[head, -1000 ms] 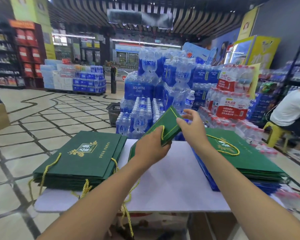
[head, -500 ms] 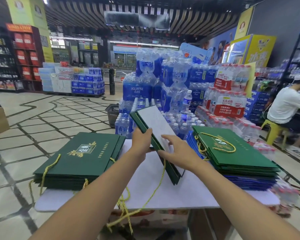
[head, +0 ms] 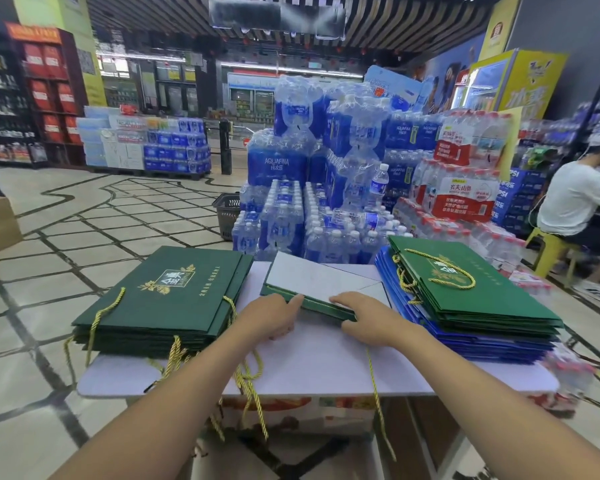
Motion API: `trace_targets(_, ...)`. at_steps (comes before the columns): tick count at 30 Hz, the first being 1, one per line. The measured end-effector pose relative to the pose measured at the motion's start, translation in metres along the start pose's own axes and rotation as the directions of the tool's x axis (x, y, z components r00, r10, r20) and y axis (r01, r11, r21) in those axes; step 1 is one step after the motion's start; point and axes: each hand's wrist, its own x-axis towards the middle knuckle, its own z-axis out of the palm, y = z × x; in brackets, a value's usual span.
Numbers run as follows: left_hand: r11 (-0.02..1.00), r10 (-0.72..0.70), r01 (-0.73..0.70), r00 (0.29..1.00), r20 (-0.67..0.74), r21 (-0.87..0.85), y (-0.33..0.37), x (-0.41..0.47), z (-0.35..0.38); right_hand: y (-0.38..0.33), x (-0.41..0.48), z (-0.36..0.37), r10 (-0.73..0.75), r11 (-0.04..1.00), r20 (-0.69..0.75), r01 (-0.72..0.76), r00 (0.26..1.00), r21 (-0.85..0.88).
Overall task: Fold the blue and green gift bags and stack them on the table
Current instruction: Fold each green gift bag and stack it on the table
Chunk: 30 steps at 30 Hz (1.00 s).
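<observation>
Hands press on one green gift bag (head: 316, 278) that lies flat in the middle of the bench (head: 309, 368), between two piles. Its pale inner face is turned up, and a dark green folded edge runs along its near side. The left hand (head: 274, 317) is open, its straight fingers reaching to the right and touching that green edge. The right hand (head: 364, 317) is open too, and lies flat with its fingers pointing left across the same edge, close to the near right corner of the bag. The two sets of fingertips are near each other but apart.

At the left end of the bench sits a stack of folded green bags (head: 163, 299), logo side up, whose gold cord handles (head: 250, 386) hang over the near edge. At the right end a second pile of green bags (head: 465, 292) rests on a pile of blue bags (head: 492, 344), with a gold loop lying on top. One thin gold cord (head: 373, 375) runs from beside the right hand across the bench and down over its near edge.

Beyond the far edge stand shrink-wrapped packs of bottled water (head: 291, 174), with a dark shopping basket (head: 227, 209) on the floor beside them. Off the right end a person in a white shirt (head: 575, 199) sits on a yellow stool (head: 548, 244).
</observation>
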Motion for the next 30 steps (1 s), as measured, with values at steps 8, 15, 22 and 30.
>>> trace_targets(8,0.929,0.358,-0.318,0.903,-0.237,0.191,-0.018,0.002,0.015,0.007,0.001,0.008,-0.06,0.997,0.031,0.061,0.998,-0.04)
trace_targets(15,0.876,0.431,-0.375,0.89,-0.145,0.304,-0.041,0.009,0.034,0.016,-0.031,-0.013,-0.304,0.853,0.169,0.347,0.937,-0.39)
trace_targets(22,0.864,0.472,-0.397,0.851,-0.228,0.308,-0.05,0.015,0.045,0.0,-0.041,-0.003,-0.315,0.928,0.042,0.317,0.948,-0.196)
trace_targets(30,0.864,0.464,-0.379,0.855,-0.231,0.333,-0.051,0.016,0.049,-0.068,-0.016,-0.043,-0.159,0.817,-0.066,0.169,0.985,0.552)
